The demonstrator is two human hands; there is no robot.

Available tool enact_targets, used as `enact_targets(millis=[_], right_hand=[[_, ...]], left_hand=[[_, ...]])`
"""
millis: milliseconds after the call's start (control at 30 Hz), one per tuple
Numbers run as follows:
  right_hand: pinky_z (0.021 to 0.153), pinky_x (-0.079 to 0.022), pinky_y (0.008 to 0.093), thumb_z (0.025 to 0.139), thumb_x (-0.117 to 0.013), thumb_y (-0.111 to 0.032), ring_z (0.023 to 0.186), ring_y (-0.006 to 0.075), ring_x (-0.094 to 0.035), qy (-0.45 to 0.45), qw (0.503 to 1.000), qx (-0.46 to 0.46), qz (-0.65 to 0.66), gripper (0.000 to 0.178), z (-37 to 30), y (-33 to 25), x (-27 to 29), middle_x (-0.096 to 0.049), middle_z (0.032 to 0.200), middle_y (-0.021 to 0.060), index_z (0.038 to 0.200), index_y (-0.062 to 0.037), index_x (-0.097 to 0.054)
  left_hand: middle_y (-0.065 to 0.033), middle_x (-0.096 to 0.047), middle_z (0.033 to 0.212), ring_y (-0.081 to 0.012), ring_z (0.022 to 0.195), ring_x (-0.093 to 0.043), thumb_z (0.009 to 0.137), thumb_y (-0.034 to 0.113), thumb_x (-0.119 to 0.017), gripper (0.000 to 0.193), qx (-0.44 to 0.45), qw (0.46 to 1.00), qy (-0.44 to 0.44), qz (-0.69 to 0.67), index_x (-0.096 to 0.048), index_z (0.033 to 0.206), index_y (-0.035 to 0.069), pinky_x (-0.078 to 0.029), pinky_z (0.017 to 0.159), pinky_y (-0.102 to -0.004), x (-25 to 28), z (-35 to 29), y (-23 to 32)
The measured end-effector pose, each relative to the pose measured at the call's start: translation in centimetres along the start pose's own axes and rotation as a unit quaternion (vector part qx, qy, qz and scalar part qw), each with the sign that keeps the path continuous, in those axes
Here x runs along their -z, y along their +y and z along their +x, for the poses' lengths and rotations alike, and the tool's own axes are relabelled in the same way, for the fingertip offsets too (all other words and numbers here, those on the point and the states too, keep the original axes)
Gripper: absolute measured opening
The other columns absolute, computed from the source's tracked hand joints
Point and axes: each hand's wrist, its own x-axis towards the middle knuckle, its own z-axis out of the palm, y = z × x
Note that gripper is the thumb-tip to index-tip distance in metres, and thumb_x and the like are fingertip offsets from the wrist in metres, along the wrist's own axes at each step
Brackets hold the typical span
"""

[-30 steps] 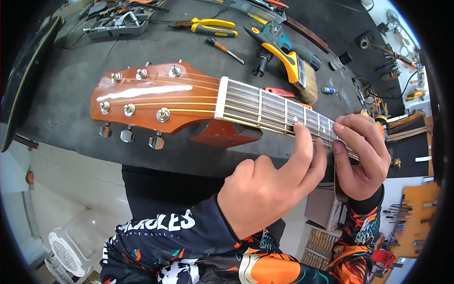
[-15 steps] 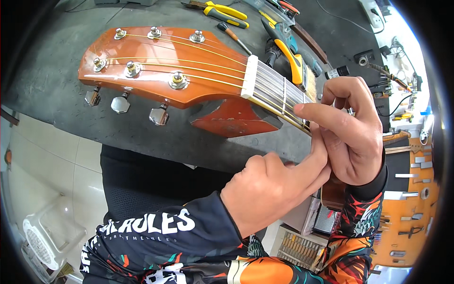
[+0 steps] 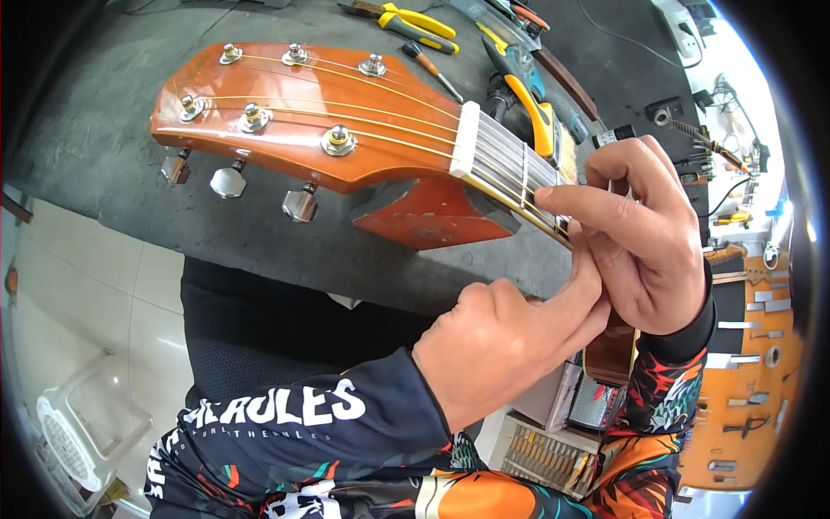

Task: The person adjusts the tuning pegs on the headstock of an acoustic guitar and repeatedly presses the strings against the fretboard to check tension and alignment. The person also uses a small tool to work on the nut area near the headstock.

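An orange-brown guitar headstock (image 3: 259, 82) with silver tuning pegs points left, its strings running over a white nut (image 3: 465, 140) onto the fretboard. Under the neck sits a worn red wooden support block (image 3: 437, 214). My right hand (image 3: 644, 238) bends round the near edge of the neck, its index fingertip on the strings near a fret and its other fingers curled. My left hand (image 3: 510, 342) comes from below, mostly folded, with its index finger reaching up to the neck's edge and meeting my right hand. What lies between the left fingertips is hidden.
Behind the neck lie yellow-handled pliers (image 3: 419, 28), a small brush (image 3: 432, 71), a wide yellow-handled brush (image 3: 543, 130) and a teal power tool (image 3: 514, 65). Hand tools hang on an orange board (image 3: 743, 389) at the right. A white plastic chair (image 3: 82, 432) stands lower left.
The guitar and both hands appear slightly farther right in the picture, and the headstock sits a little differently. Both hands keep nearly the same pose at the same part of the neck.
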Motion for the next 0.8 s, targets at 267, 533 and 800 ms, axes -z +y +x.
enact_targets(millis=[267, 533, 800], right_hand=[[0.062, -0.04, 0.0328, 0.069, -0.063, 0.009, 0.076, 0.0228, -0.051, 0.006, 1.0, 0.012, -0.004, 0.044, 0.7, 0.0, -0.1, -0.054, 0.09, 0.0109, 0.107, -0.0069, -0.078], [0.063, -0.04, 0.0325, 0.068, -0.062, 0.009, 0.075, 0.0221, -0.049, 0.005, 1.0, 0.026, 0.014, 0.046, 1.5, -0.2, -0.2, -0.053, 0.088, 0.01, 0.108, -0.0072, -0.078], [0.065, -0.043, 0.0348, 0.068, -0.063, 0.007, 0.075, 0.0254, -0.052, 0.014, 0.999, 0.041, 0.032, 0.044, 2.2, -0.2, 0.0, -0.056, 0.087, 0.01, 0.107, -0.006, -0.078]], left_hand=[[-0.0039, -0.063, 0.131, -0.0109, 0.048, -0.046, 0.089, 0.027, -0.062, 0.035, 0.009, 1.0, -0.005, -0.003, -0.068, 0.123, 0.021, -0.037, 0.045, -0.0241, -0.1, -0.3, 0.0], [-0.0017, -0.062, 0.13, -0.0128, 0.051, -0.049, 0.088, 0.026, -0.063, 0.038, -0.006, 0.999, -0.029, -0.024, -0.067, 0.126, 0.02, -0.039, 0.046, -0.0257, 0.2, -0.5, 0.0], [0.0001, -0.058, 0.107, -0.0147, 0.052, -0.046, 0.087, 0.023, -0.065, 0.04, -0.009, 0.999, -0.042, -0.02, -0.068, 0.127, 0.025, -0.038, 0.046, -0.0273, 1.4, 0.0, -0.6]])
